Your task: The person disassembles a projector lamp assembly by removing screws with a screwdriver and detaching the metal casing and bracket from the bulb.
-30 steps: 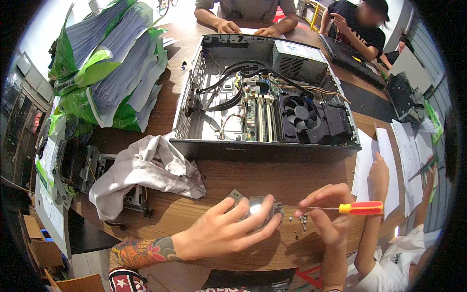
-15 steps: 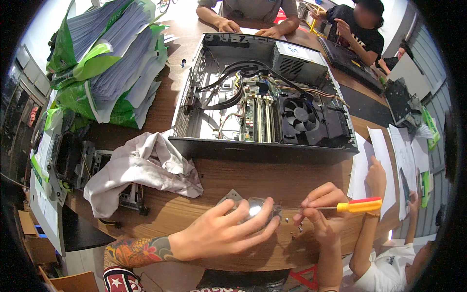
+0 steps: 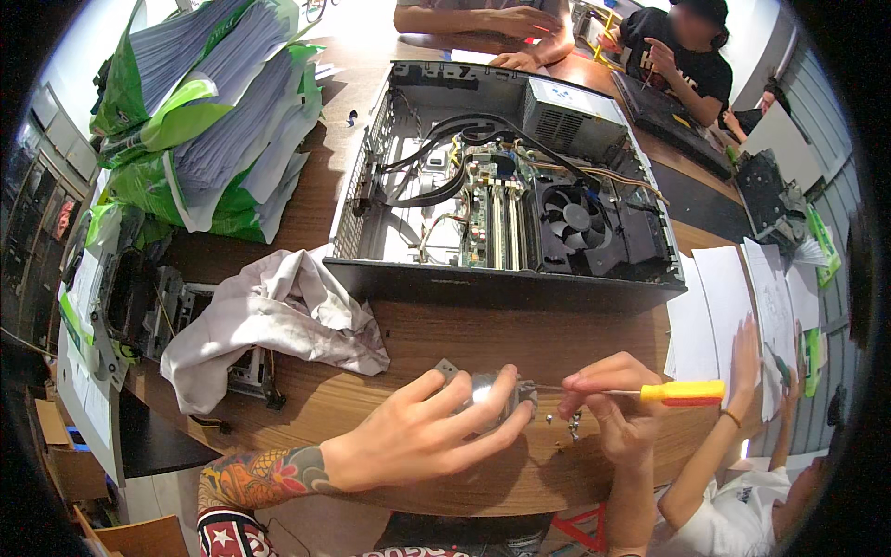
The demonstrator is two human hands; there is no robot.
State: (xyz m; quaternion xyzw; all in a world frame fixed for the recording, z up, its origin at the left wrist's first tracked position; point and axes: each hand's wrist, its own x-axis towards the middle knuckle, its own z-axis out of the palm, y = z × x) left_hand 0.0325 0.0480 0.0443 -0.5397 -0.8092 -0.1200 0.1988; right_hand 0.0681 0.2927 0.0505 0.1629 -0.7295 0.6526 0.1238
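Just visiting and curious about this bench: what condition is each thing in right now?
Computer case: cover off, insides exposed.
Small metal part: on the table, held down by the left hand.
Screwdriver: in the right hand, tip at the part.
White cloth: crumpled.
Loose screws: on the table.

Green-and-white plastic-wrapped bundles of paper are stacked at the table's far left.

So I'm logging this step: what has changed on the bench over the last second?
Very little. The right hand has slid the yellow-handled screwdriver slightly toward the small metal part, its tip now at the part's edge. The left hand keeps the part pinned to the table. The open computer case and cloth stayed put.
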